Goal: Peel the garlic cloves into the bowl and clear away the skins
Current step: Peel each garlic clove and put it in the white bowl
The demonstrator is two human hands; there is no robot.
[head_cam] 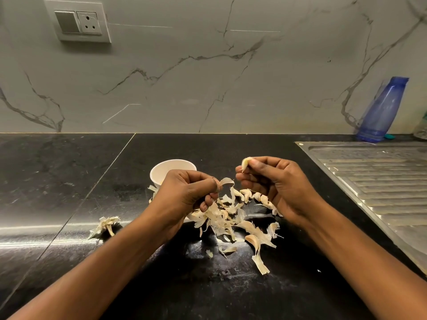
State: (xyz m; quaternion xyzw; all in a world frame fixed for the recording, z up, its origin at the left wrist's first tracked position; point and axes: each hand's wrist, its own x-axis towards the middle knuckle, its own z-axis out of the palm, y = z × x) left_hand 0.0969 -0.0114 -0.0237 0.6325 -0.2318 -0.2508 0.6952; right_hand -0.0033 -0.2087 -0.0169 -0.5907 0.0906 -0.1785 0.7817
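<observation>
Pinching a garlic clove (246,162) between thumb and fingertips, my right hand (275,188) hangs above the counter (69,172), its other fingers curled in. My left hand (187,192), just beside it, is curled too and pinches a curl of skin (227,181) at its fingertips. Below and between both hands a heap of loose skins (221,215) lies on the black counter, with a few unpeeled cloves (246,194) at its far edge near my right hand. The white bowl (171,168) stands behind my left hand, partly hidden by it. A garlic stem stub (106,225) lies apart to the left. A steel drainboard (374,181) runs along the right, a blue bottle (383,109) behind it.
</observation>
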